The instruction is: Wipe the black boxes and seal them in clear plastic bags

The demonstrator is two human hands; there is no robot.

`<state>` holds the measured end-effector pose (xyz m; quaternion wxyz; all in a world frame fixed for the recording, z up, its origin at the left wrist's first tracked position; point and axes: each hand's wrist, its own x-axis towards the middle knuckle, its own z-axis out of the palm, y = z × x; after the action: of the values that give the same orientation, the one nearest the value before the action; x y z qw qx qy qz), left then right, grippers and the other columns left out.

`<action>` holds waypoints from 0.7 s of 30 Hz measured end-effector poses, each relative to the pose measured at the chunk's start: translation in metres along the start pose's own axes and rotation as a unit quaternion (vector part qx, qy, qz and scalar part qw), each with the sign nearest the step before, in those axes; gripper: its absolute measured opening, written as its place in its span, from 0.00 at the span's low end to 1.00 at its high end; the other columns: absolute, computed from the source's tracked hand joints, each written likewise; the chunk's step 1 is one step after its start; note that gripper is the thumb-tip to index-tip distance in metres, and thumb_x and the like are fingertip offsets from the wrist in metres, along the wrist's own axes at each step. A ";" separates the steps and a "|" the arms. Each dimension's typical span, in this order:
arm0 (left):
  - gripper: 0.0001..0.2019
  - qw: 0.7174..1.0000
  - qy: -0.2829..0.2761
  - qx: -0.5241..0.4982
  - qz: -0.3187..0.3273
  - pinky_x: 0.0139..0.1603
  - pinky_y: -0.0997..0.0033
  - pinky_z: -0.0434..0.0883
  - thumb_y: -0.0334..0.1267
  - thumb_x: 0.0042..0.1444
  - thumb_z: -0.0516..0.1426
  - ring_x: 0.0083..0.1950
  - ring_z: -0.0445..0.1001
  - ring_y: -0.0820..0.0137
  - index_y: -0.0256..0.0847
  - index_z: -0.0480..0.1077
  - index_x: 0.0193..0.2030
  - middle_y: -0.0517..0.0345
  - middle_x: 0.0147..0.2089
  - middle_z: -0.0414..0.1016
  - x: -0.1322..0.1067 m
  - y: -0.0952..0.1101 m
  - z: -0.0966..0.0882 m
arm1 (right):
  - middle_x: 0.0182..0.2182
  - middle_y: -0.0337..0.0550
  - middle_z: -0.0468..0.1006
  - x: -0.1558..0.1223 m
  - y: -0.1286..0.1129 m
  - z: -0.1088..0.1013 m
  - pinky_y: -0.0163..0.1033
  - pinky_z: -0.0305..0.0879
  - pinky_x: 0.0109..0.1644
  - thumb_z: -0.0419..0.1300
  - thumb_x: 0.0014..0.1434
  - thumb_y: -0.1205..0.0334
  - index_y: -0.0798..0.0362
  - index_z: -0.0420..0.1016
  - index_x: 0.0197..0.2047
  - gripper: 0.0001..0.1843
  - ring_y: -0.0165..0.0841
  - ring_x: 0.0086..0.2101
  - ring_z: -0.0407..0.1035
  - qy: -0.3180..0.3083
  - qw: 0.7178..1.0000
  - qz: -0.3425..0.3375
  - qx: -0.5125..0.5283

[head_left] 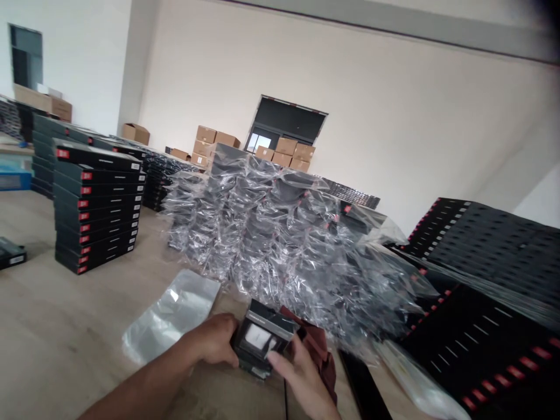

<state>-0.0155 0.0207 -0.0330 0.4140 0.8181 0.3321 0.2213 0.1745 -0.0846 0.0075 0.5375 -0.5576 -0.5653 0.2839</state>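
While I hold it, black retail box: over table, beside clear plastic bags.
Left hand: fingers closed on left side.
Right hand: thumb across front, gripping right side.
Grip: I'd press lightly, near edges.

Held box print: blurred | dark slab: cut by bottom edge

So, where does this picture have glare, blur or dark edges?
Head view: bright glints scatter across the plastic-wrapped boxes, with a small bright spot on the clear plastic bags; head view: fine print on the small black box, held by the left hand and right hand, is too soft to read; head view: the upper right corner is dark.
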 end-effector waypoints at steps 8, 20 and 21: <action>0.25 0.996 -0.060 -0.040 0.055 0.36 0.71 0.69 0.41 0.33 0.68 0.40 0.76 0.60 0.43 0.75 0.43 0.60 0.41 0.79 -0.004 0.017 -0.005 | 0.39 0.45 0.81 0.008 0.003 -0.014 0.43 0.69 0.48 0.69 0.46 0.48 0.51 0.79 0.41 0.21 0.40 0.40 0.74 0.079 0.995 0.019 0.060; 0.19 0.963 -0.022 -0.255 0.090 0.49 0.68 0.69 0.42 0.46 0.64 0.49 0.74 0.62 0.39 0.73 0.46 0.55 0.47 0.78 0.001 0.025 0.000 | 0.41 0.45 0.81 0.006 0.008 -0.011 0.44 0.67 0.51 0.70 0.47 0.53 0.52 0.77 0.44 0.22 0.41 0.42 0.74 0.011 0.999 0.025 0.047; 0.21 0.966 -0.031 -0.243 0.081 0.46 0.69 0.70 0.42 0.44 0.65 0.47 0.75 0.62 0.39 0.73 0.47 0.55 0.46 0.78 0.001 0.023 0.004 | 0.39 0.44 0.81 0.007 0.010 -0.013 0.43 0.68 0.49 0.69 0.47 0.52 0.52 0.77 0.43 0.21 0.40 0.41 0.74 0.046 0.996 0.034 0.065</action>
<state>-0.0037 0.0095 -0.0159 0.5908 0.7238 0.1883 0.3027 0.1913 -0.0794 0.0033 0.5878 -0.5528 -0.5013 0.3125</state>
